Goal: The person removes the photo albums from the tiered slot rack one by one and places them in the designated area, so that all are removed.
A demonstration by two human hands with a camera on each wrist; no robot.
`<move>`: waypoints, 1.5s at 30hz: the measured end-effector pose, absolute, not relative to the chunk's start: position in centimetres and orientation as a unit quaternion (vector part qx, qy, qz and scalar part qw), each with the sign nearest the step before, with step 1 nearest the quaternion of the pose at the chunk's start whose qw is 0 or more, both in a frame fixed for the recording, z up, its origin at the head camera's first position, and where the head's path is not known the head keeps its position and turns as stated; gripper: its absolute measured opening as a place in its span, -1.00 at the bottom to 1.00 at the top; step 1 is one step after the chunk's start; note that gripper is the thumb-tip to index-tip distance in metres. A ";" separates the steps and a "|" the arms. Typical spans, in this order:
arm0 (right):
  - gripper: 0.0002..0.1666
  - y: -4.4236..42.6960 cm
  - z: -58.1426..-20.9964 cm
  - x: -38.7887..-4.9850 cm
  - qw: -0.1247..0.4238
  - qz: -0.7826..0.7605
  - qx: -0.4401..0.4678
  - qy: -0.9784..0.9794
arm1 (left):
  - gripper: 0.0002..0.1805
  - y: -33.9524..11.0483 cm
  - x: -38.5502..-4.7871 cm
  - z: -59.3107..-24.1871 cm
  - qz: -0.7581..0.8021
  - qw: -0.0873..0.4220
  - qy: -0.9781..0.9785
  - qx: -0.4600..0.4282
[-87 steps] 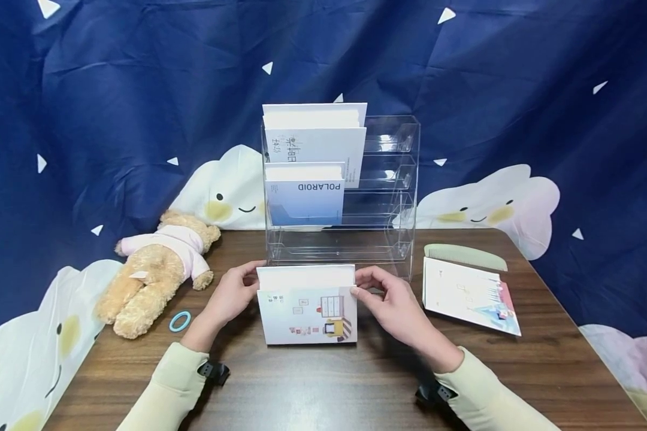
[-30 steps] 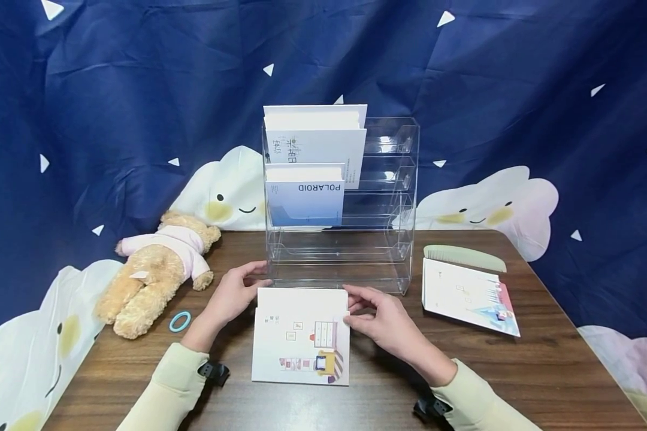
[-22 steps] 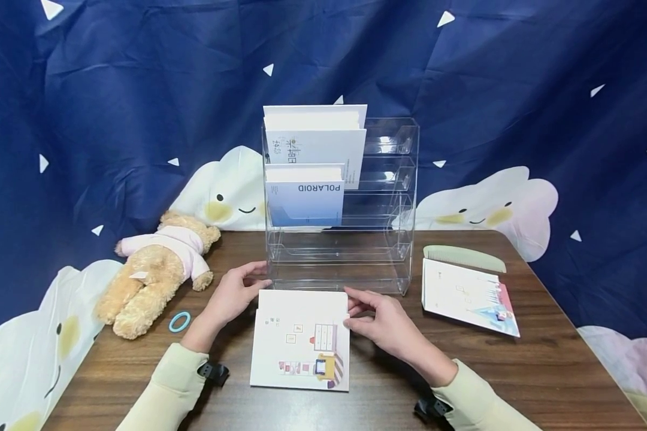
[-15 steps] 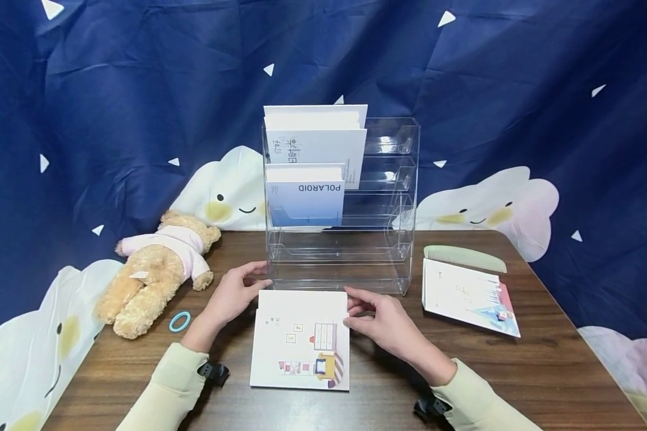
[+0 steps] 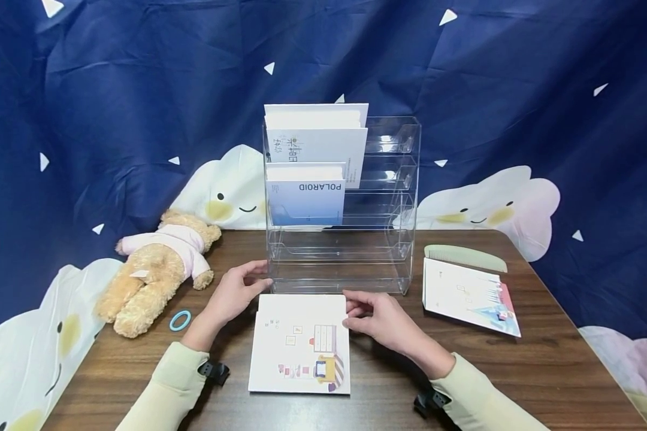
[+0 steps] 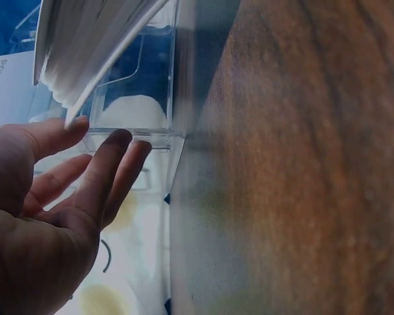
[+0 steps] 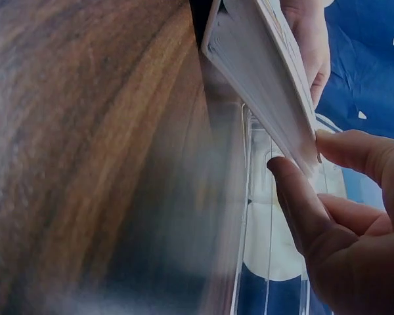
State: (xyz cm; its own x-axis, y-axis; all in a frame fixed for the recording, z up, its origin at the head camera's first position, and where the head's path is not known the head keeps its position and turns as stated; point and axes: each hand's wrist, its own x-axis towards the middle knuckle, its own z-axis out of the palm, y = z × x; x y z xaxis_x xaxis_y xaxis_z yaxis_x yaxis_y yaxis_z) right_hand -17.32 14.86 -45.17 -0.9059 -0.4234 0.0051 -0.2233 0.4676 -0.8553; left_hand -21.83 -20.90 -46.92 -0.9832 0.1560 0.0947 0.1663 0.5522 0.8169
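A white book (image 5: pixel 299 347) with a cartoon room on its cover leans back in front of a clear, tiered acrylic rack (image 5: pixel 334 286). My right hand (image 5: pixel 383 323) pinches its upper right corner between thumb and fingers, which the right wrist view confirms (image 7: pixel 354 216). At the upper left, my left hand (image 5: pixel 234 296) has its fingers extended by the rack's lower left side. In the left wrist view, the left thumb touches the book's corner, and the other fingers are spread and loose. Whether those fingers press on the rack cannot be told.
The rack holds a larger white book (image 5: pixel 318 143) and a blue POLAROID book (image 5: pixel 306 200). A teddy bear (image 5: pixel 162 269) and a blue ring (image 5: pixel 180 321) lie at left. At right are a green comb (image 5: pixel 466 257) and another white illustrated book (image 5: pixel 469 296).
From standing more upright, the book has tilted back, showing more of its cover, and its lower edge has come nearer me. My right hand has shifted slightly down and left with it.
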 end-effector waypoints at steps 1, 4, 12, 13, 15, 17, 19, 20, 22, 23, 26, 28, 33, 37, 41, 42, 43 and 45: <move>-0.26 14.9 -45.3 -17.5 0.109 -0.483 -0.189 0.848 | -0.42 -20.9 -21.8 -46.9 -0.464 0.005 -0.881 -0.092; -0.27 15.0 -45.6 -17.9 0.124 -0.495 -0.188 0.839 | -0.42 -20.9 -21.8 -47.0 -0.464 0.004 -0.881 -0.091; -0.29 14.5 -46.3 -18.5 0.150 -0.521 -0.190 0.818 | -0.40 -21.0 -21.7 -46.8 -0.473 -0.009 -0.877 -0.083; -0.28 14.4 -46.4 -18.5 0.154 -0.524 -0.189 0.816 | -0.40 -20.9 -21.7 -46.8 -0.475 -0.010 -0.876 -0.083; -0.28 14.3 -46.5 -18.5 0.161 -0.526 -0.187 0.814 | -0.40 -20.9 -21.6 -46.8 -0.481 -0.014 -0.873 -0.084; -0.27 14.1 -46.6 -18.5 0.165 -0.526 -0.184 0.813 | -0.40 -20.9 -21.6 -46.8 -0.486 -0.017 -0.870 -0.084; -0.27 14.0 -46.6 -18.5 0.169 -0.527 -0.182 0.813 | -0.40 -20.9 -21.7 -46.8 -0.487 -0.017 -0.869 -0.084; -0.27 14.0 -46.6 -18.5 0.169 -0.528 -0.183 0.812 | -0.40 -20.9 -21.7 -46.8 -0.487 -0.017 -0.869 -0.085; -0.28 13.8 -46.6 -18.5 0.170 -0.529 -0.184 0.811 | -0.40 -20.9 -21.7 -46.8 -0.487 -0.016 -0.869 -0.085; -0.28 13.8 -46.6 -18.5 0.173 -0.531 -0.183 0.809 | -0.40 -20.9 -21.7 -46.8 -0.486 -0.015 -0.870 -0.085; -0.29 13.8 -46.7 -18.5 0.182 -0.540 -0.178 0.803 | -0.40 -20.9 -21.7 -46.9 -0.488 -0.016 -0.868 -0.087; -0.29 13.8 -46.9 -18.5 0.189 -0.546 -0.169 0.799 | -0.39 -21.0 -21.7 -46.9 -0.490 -0.016 -0.867 -0.089; -0.26 13.6 -47.0 -18.6 0.207 -0.566 -0.146 0.785 | -0.39 -21.0 -21.8 -46.9 -0.485 -0.013 -0.870 -0.091; -0.26 13.4 -47.0 -18.8 0.222 -0.583 -0.126 0.771 | -0.39 -21.0 -21.7 -46.8 -0.484 -0.014 -0.870 -0.090; -0.27 13.1 -47.1 -18.7 0.235 -0.605 -0.101 0.754 | -0.38 -21.0 -21.7 -46.8 -0.488 -0.016 -0.868 -0.092; -0.28 13.0 -47.1 -18.7 0.237 -0.609 -0.096 0.751 | -0.38 -21.0 -21.7 -46.8 -0.490 -0.016 -0.867 -0.092; -0.28 12.9 -47.1 -18.7 0.239 -0.612 -0.091 0.748 | -0.38 -21.0 -21.7 -46.8 -0.490 -0.016 -0.867 -0.092; -0.28 12.7 -47.2 -18.6 0.241 -0.618 -0.085 0.744 | -0.38 -21.0 -21.7 -46.9 -0.490 -0.017 -0.867 -0.092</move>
State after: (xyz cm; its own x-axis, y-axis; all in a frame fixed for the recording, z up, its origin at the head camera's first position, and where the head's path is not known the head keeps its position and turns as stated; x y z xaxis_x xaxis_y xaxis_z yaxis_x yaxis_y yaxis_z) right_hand -18.62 12.68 -47.18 -0.8695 -0.4235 -0.2542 0.1720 0.2228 -0.9596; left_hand -21.72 -21.02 -46.86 -0.9824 0.1765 0.0616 0.1438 0.5028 0.8524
